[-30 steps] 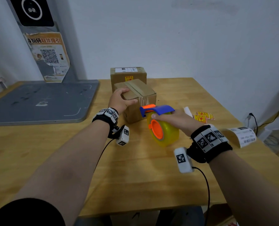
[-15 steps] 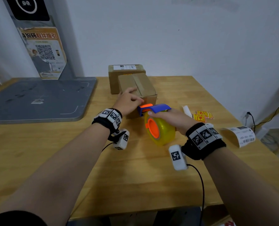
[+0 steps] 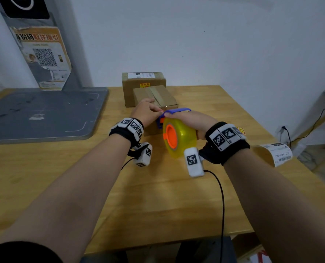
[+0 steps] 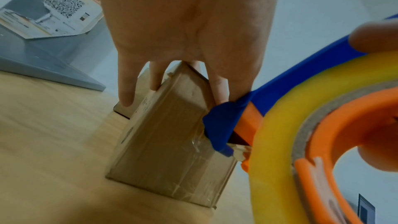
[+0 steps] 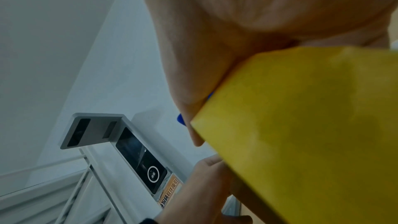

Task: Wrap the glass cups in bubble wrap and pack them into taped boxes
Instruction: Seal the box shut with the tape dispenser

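On the wooden desk [image 3: 158, 196], seen from the head view, a small box [image 3: 158, 96] sits in the middle, with a bigger labelled box [image 3: 143, 78] just behind it, nearer the far wall. The left hand [image 3: 147, 112] rests on the small box's near top edge. The right hand [image 3: 190, 120] grips a yellow tape dispenser [image 3: 178, 138], its blue blade end touching the box's near side.

From the left wrist view, the left hand's fingers [image 4: 127, 89] are spread over the box top, and shiny tape already runs down its side. Its long side points away towards the far wall.

From the right wrist view, the right hand curls round the dispenser.

I think this strip is nearly finished. No cups or bubble wrap show.
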`<state>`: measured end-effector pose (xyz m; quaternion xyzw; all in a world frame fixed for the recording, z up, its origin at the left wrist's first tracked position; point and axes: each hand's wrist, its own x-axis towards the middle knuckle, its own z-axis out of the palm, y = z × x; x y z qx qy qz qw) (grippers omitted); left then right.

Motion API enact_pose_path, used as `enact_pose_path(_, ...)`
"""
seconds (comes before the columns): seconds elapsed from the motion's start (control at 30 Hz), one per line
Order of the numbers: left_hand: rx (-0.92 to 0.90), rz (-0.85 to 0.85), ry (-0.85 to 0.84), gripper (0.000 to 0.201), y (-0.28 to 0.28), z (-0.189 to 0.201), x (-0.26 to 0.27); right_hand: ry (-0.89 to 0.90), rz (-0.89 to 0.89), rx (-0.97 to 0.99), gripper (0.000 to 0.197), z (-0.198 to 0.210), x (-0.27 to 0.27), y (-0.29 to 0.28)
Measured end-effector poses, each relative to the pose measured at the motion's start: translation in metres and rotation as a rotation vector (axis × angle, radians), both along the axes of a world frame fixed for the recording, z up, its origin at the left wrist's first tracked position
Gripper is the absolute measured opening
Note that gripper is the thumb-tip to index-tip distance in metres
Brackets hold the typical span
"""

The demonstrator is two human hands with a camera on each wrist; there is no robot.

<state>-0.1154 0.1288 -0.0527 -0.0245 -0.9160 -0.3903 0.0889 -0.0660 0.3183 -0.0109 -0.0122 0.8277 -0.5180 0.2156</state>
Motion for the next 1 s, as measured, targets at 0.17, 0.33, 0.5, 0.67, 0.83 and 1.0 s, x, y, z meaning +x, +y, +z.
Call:
enact_pose_path(0.17, 0.001, 0.016, -0.011, 0.015, 0.002, 0.004, 0.003, -0.036, -0.008, -0.011, 0.061, 0.005, -0.002, 0.003)
enact_pose_path(0.33, -0.044, 0.043, -0.028, 0.018, 0.006, 0.011, 0.007, -0.078, 0.020, 0.026, 0.072, 0.010, -0.006, -0.002)
enact_pose_path(0.5, -0.073, 0.051, -0.034, 0.017, 0.008, 0.014, 0.007, -0.108, 0.028, 0.000, 0.067, 0.010, -0.009, 0.000)
enact_pose_path(0.67, -0.107, 0.065, -0.032, 0.016, 0.010, 0.014, 0.007, -0.153, 0.026, -0.032, 0.068, 0.006, -0.009, 0.002)
enact_pose_path(0.83, -0.152, 0.071, -0.055, 0.017, 0.012, 0.018, 0.008, -0.169, 0.019, -0.027, 0.075, 0.007, -0.008, 0.001)
enact_pose_path(1.0, -0.184, 0.077, -0.029, 0.017, 0.013, 0.020, 0.008, -0.165, 0.011, -0.013, 0.075, 0.014, -0.004, -0.001)
